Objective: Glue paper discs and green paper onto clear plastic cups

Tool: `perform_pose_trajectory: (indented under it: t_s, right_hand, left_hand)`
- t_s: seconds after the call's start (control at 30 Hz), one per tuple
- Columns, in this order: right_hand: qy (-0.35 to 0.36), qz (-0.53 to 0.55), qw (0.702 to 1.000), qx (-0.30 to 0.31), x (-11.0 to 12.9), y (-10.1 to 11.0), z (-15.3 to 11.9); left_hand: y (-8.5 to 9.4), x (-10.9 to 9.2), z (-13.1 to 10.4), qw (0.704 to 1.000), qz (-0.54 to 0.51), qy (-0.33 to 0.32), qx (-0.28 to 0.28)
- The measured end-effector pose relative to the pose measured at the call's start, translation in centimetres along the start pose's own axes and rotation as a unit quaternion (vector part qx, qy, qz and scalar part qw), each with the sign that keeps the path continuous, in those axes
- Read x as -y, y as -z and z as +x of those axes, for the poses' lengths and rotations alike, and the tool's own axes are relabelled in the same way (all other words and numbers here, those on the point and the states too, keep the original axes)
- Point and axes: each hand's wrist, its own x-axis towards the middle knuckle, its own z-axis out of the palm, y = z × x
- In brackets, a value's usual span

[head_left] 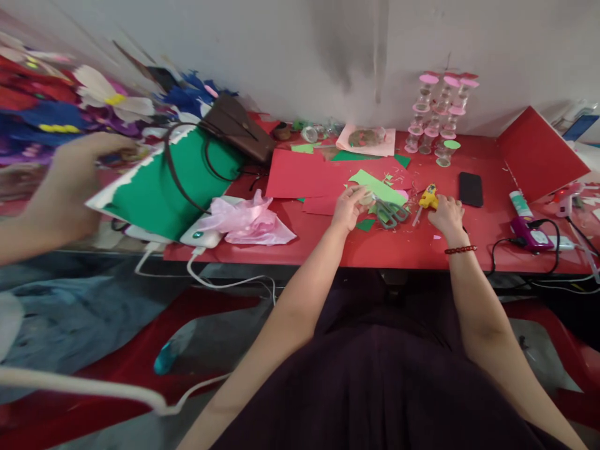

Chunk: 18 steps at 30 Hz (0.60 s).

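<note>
Head view looks down on a red tabletop (422, 247) littered with paper scraps. Left hand (347, 207) has its grip closed around a small clear plastic cup (367, 199), held just above the tabletop beside a light green paper strip (377, 186). Grey-handled scissors (391, 214) lie just right of that hand. Right hand (447, 215) rests on the tabletop with fingers curled, touching the handle of a yellow glue gun (427, 199); whether its grip is truly closed on the gun cannot be told. A black phone (470, 189) lies near it. Stacked clear cups with pink lids (440, 119) stand at the wall. At far left, another person's hand (75, 187) holds a green paper sheet (159, 187).
</note>
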Motion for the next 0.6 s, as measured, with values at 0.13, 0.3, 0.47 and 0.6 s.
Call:
perform_pose_trajectory:
  t_s: [0.13,0.3,0.47,0.6]
  right_hand:
    - [0.032,-0.063,0.997,0.021,-0.1,0.7,0.1]
    - [0.043,-0.097,0.993,0.058,0.2,1.5,0.4]
    - [0.045,-0.080,0.995,0.046,-0.2,1.7,0.1]
    - [0.076,0.013,0.996,-0.050,0.5,1.6,-0.3]
  left_hand:
    - [0.2,0.1,0.2,1.000,0.001,0.000,-0.015]
    - [0.1,-0.1,0.1,1.000,-0.001,-0.001,-0.019]
    - [0.0,-0.1,0.2,1.000,-0.007,0.002,-0.023]
    - [0.2,-0.1,0.3,1.000,0.008,0.006,-0.011]
